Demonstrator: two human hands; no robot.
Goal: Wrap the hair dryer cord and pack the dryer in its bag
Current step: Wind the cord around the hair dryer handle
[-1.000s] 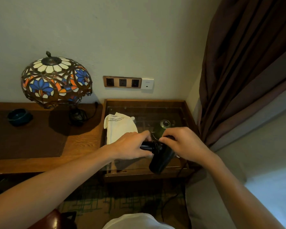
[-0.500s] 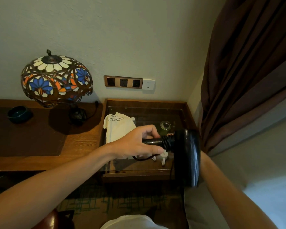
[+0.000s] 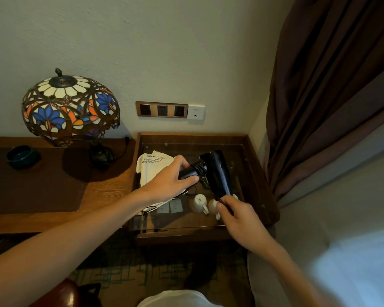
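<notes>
From the head camera, the only writing you can see is on the white bag [image 3: 153, 168]: dark print in a few lines near its top edge, upside down from where you stand and too small to read. The white plate beside the sockets [image 3: 162, 109] on the wall carries a small mark, also unreadable.

Your left hand [image 3: 170, 181] is closed around the handle of the black hair dryer [image 3: 216, 172], thumb toward you and fingers curled over the far side, so the handle sticks out to the right of your knuckles. Several turns of the cord [image 3: 197, 168] sit wound on the handle just past your fingertips, against the barrel. The barrel slants down toward you, and its near end meets your right hand [image 3: 239, 218], whose thumb and fingers are pinched together on a stretch of cord there.

You hold the dryer in the air over the glass top [image 3: 242, 165] of the small side table, above its middle. The bag lies on the glass at the left edge, partly under your left hand and wrist.

Two white cups [image 3: 200, 203] sit below the glass near the front edge; the right one is mostly hidden by your thumb. A loose loop of cord below your left hand is hard to follow against the dark wood. The lamp [image 3: 70, 107] stands on the desk to the left
</notes>
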